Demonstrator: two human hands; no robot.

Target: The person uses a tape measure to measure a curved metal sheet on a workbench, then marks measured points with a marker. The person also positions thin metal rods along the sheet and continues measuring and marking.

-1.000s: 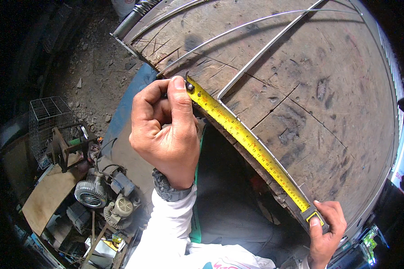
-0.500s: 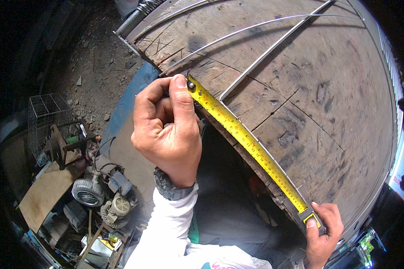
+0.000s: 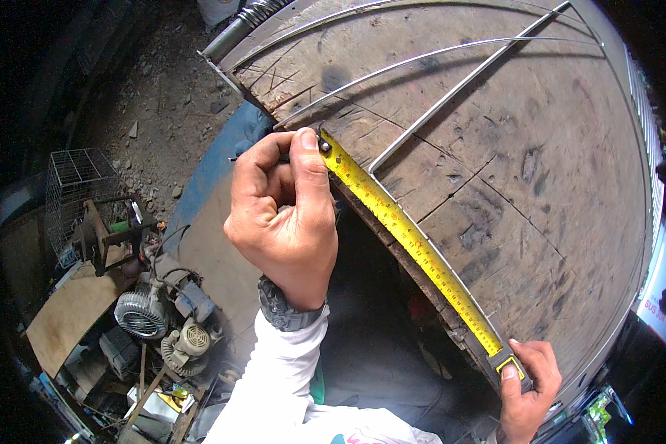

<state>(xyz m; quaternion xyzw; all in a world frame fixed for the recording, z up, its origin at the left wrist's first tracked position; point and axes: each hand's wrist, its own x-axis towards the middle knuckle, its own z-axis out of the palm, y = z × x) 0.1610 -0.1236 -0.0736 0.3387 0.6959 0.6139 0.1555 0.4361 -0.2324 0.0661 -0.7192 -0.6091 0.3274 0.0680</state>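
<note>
A yellow tape measure (image 3: 414,240) is drawn out along the near edge of a worn wooden tabletop (image 3: 488,214). My left hand (image 3: 287,211), with a dark watch on its wrist, pinches the hooked end of the blade between thumb and fingers. At the other end, my right hand (image 3: 529,388) grips the black and yellow case, its thumb on top. A thin metal rod (image 3: 444,266) runs along the blade on its tabletop side. Its bent corner leads into a straight bar (image 3: 466,89) stretching away over the wood.
Thin curved rods (image 3: 392,63) cross the far part of the tabletop. A metal pipe with a coil spring (image 3: 233,33) sits at the far left corner. On the left floor are electric motors (image 3: 144,311), a wire cage (image 3: 81,185) and a brown board (image 3: 74,318).
The view has shifted slightly. Both hands keep hold of the tape measure, and it stays stretched along the rod at the tabletop edge.
</note>
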